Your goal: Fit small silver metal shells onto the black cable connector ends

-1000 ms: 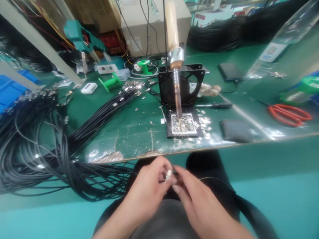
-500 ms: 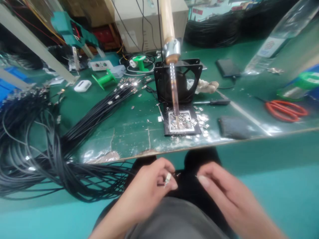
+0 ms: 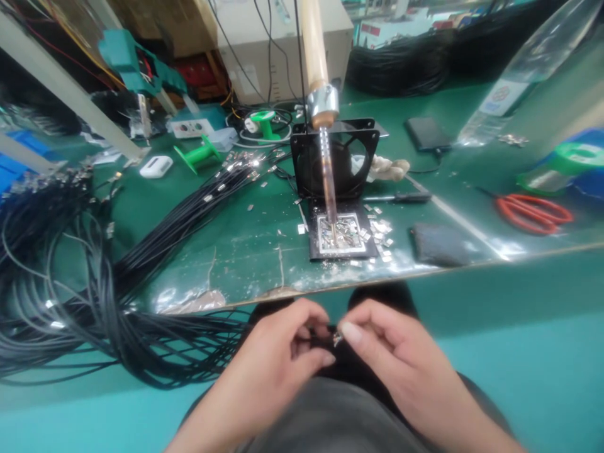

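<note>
Over my lap, my left hand (image 3: pixel 287 346) is closed, its fingers curled round a thin black cable that is mostly hidden by them. My right hand (image 3: pixel 399 349) pinches with thumb and forefinger at a small metal connector (image 3: pixel 336 338) on the cable's end, just right of my left fingertips. The connector is blurred, and how it sits on the cable cannot be made out. Left of my hands, a big bundle of black cables (image 3: pixel 155 343) hangs over the bench edge. Above my hands stands a soldering iron (image 3: pixel 329 176), its tip down over a framed tray of metal bits (image 3: pixel 321 242).
A black fan (image 3: pixel 302 170) stands behind the iron. Loose connector pieces (image 3: pixel 381 231), a screwdriver (image 3: pixel 410 197), a dark block (image 3: pixel 438 244) and red-handled cutters (image 3: pixel 533 214) lie to the right. A plastic bottle (image 3: pixel 500 94) is at the back right, a green spool (image 3: pixel 197 154) at the left.
My right hand has moved left, up to my left hand. The metal connector, earlier by my left thumb, now shows at my right fingertips.
</note>
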`<state>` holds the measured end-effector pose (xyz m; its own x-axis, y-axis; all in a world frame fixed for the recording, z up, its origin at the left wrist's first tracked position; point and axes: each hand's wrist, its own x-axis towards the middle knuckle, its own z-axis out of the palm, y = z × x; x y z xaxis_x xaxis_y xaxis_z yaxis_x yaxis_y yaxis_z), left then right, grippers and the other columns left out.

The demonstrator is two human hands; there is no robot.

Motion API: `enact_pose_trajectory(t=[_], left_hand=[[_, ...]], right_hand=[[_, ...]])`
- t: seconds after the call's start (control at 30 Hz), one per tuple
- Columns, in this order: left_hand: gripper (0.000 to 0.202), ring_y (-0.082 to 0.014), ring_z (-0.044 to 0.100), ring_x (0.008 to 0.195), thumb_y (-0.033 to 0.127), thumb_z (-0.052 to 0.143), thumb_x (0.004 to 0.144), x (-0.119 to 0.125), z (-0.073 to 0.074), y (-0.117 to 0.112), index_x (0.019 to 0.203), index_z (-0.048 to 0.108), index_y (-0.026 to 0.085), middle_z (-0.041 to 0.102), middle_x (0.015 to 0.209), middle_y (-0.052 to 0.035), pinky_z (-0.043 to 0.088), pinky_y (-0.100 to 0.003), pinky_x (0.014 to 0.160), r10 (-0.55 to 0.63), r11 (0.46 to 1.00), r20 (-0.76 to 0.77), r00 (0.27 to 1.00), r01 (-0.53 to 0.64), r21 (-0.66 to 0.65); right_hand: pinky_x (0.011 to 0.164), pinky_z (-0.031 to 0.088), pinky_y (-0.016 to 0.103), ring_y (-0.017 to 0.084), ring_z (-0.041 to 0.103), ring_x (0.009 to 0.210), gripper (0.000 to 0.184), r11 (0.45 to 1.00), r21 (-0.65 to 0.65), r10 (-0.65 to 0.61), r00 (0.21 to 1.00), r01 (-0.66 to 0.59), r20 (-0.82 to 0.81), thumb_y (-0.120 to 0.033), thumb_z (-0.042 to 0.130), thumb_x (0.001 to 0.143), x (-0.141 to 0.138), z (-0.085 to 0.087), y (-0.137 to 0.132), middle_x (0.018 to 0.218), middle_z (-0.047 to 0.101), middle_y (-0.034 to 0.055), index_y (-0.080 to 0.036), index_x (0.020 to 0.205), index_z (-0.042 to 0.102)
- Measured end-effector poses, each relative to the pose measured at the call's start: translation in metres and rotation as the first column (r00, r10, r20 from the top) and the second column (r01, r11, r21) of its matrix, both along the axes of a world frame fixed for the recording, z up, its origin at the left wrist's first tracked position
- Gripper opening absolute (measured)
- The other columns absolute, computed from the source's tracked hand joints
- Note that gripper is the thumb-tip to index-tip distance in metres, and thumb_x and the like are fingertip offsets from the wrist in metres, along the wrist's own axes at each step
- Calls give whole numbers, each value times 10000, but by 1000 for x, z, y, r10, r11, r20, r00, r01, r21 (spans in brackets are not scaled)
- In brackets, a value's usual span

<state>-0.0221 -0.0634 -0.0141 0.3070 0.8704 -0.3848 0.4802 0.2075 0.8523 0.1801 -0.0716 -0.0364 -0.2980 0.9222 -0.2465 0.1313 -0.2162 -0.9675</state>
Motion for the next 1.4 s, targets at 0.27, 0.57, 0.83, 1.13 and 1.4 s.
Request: enact_pose_trajectory(t=[0.27, 0.57, 0.83, 1.13, 1.4], left_hand=[[59, -127, 670, 770, 224, 769, 932, 16, 6, 0, 894, 785, 267, 751, 858, 34, 510, -204, 725, 144, 894, 51, 988, -152, 422], [138, -122, 695, 795, 262, 711, 994, 22, 12, 13, 886, 796, 278, 758, 856, 44, 505, -197, 711, 166, 872, -7, 986, -143, 467], [183, -146, 681, 800, 366, 692, 995, 21, 11, 12, 873, 790, 272, 762, 848, 37, 500, -240, 745, 220, 923, -7, 976, -205, 326], [250, -137, 636, 684, 445, 693, 955, 22, 9, 11, 846, 779, 237, 747, 756, 21, 484, -228, 644, 299, 930, 11, 954, -294, 220], [288, -128, 607, 638, 473, 695, 929, 25, 13, 14, 830, 762, 211, 718, 733, 6, 487, -207, 577, 331, 932, 6, 944, -328, 156]], right_hand=[[535, 390, 206, 110, 396, 599, 374, 961, 12, -272, 955, 275, -115, -507, 705, 982, 1, 3, 6, 644, 493, -43, -202, 770, 662], [530, 375, 219, 113, 386, 591, 340, 936, 104, -329, 941, 336, -75, -460, 645, 1027, -3, 9, 12, 645, 477, -50, -213, 794, 671], [537, 386, 232, 124, 412, 608, 367, 936, 137, -324, 946, 324, -22, -478, 609, 1035, -9, 7, 15, 669, 497, -34, -207, 791, 641], [528, 383, 227, 119, 409, 588, 368, 933, 152, -327, 945, 325, -14, -473, 611, 1029, -14, 9, 17, 651, 483, -46, -213, 769, 602], [545, 412, 224, 122, 449, 602, 355, 925, 208, -327, 945, 317, 15, -441, 600, 1030, -14, 9, 20, 663, 509, -40, -213, 758, 600]])
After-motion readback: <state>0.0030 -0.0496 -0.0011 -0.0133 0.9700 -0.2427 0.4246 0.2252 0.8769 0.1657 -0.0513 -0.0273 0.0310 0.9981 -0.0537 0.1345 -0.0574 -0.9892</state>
